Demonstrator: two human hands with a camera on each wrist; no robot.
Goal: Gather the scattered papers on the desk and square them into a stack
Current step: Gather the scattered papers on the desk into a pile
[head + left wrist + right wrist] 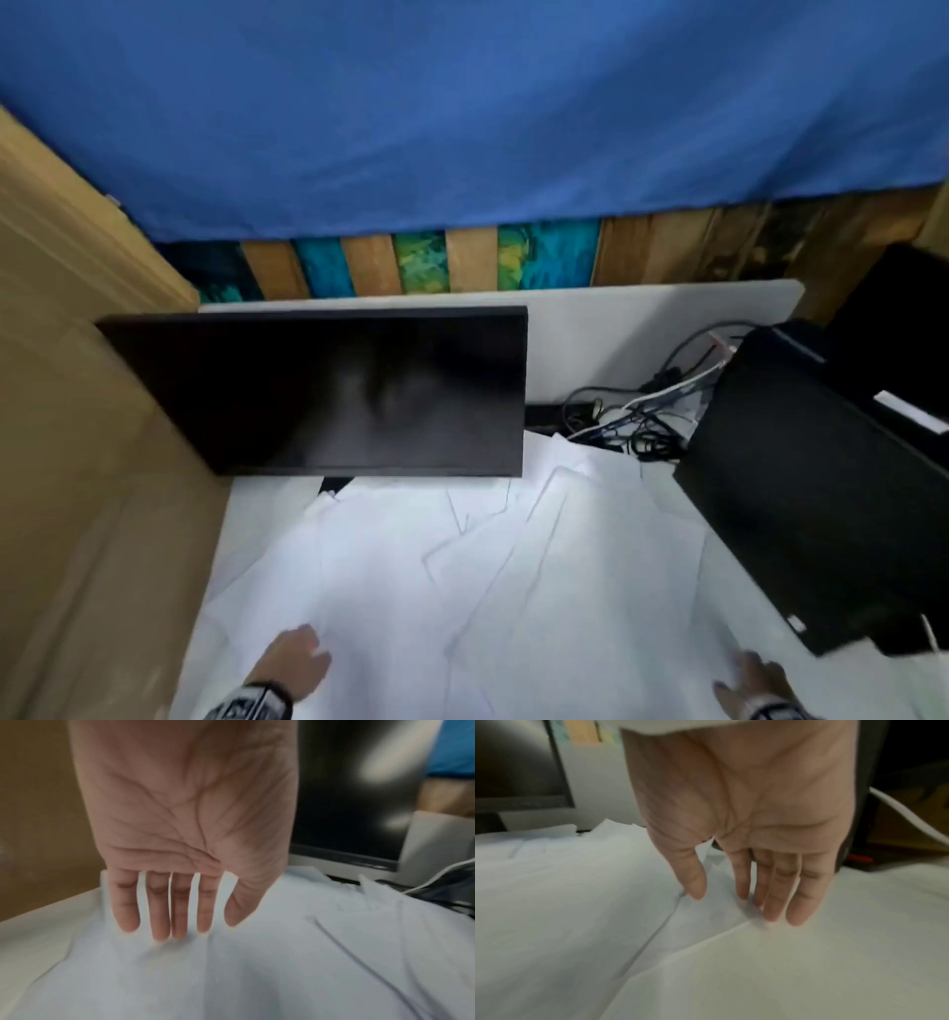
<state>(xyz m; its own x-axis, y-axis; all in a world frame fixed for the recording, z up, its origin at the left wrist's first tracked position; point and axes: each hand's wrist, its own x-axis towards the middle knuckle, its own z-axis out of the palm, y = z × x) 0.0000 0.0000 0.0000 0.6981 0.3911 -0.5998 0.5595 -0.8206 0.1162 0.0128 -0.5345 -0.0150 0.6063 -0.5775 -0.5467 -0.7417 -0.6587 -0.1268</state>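
Observation:
Several white papers lie fanned and overlapping across the white desk, from under the monitor to the near edge. My left hand is at the lower left, fingers straight, its fingertips touching the papers. My right hand is at the lower right beside the black computer case, fingers straight, its fingertips resting at a sheet's edge on the papers. Neither hand holds a sheet.
A dark monitor stands behind the papers. A black computer case bounds the right side, with tangled cables behind it. A brown cardboard wall closes the left. A blue cloth hangs at the back.

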